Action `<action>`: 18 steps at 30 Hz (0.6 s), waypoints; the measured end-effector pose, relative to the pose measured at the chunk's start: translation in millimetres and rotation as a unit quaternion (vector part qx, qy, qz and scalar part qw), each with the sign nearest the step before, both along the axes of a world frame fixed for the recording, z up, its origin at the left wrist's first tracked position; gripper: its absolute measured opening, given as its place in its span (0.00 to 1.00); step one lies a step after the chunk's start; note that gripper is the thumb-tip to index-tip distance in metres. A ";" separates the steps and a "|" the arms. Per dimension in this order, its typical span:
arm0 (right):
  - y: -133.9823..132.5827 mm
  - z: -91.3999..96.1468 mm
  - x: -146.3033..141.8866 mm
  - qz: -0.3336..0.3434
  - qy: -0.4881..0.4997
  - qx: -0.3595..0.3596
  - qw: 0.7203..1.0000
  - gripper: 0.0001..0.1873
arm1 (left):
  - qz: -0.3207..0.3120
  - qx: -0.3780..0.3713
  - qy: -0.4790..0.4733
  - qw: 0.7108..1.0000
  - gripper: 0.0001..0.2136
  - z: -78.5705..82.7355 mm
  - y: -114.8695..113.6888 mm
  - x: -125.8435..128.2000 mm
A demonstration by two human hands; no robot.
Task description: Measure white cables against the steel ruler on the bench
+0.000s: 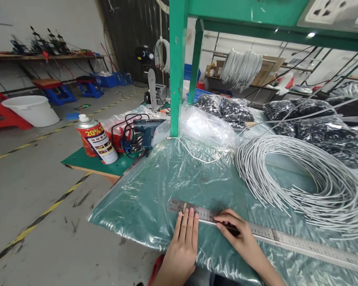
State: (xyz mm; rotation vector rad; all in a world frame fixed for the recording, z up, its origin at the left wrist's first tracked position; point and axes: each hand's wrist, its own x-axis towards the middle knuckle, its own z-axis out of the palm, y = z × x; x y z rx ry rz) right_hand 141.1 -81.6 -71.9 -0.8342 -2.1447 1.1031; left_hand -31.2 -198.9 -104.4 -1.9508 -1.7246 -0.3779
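head view: a person's left hand (pixel 183 242) lies flat, fingers pressed together, fingertips touching the near edge of a steel ruler (pixel 268 235) that runs along the front of a green table (pixel 143 198) covered in clear plastic sheet (pixel 167 174). the right hand (pixel 238 234) rests just beside it on the ruler, fingers curled and pinching a small dark object (pixel 231 228) too hidden to identify. a large coil of white cable (pixel 301 178) lies on the table behind the ruler, well apart from both hands. farther left stand a red-and-white spray can (pixel 97 139) and a blue power tool (pixel 146 129); bags of black parts (pixel 235 109) sit at the back.
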 end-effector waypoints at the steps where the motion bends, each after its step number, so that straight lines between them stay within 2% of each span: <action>1: 0.3 0.7 0.6 -0.003 0.003 -0.008 1.000 0.13 | -0.001 -0.001 0.000 1.000 0.35 0.0 0.3 -0.2; 5: 5.2 -1.5 4.6 -0.036 0.040 -0.056 0.997 0.15 | -0.002 0.004 0.003 1.000 0.34 0.4 1.2 -0.3; 9: 13.4 -10.2 11.9 -0.094 0.099 -0.139 0.981 0.22 | -0.004 0.001 0.005 1.000 0.34 0.3 1.3 -0.2; 12: 17.7 -12.8 22.2 -0.132 0.124 -0.157 0.971 0.26 | -0.005 0.003 0.002 1.000 0.36 -0.2 1.2 -0.7; 15: 16.5 -1.7 35.1 -0.155 0.123 -0.124 0.972 0.22 | -0.011 0.005 -0.001 1.000 0.38 -0.9 1.5 -1.9; 18: 5.1 29.4 41.2 -0.147 0.120 -0.075 0.979 0.18 | -0.017 0.003 -0.003 1.000 0.40 -1.9 2.6 -3.4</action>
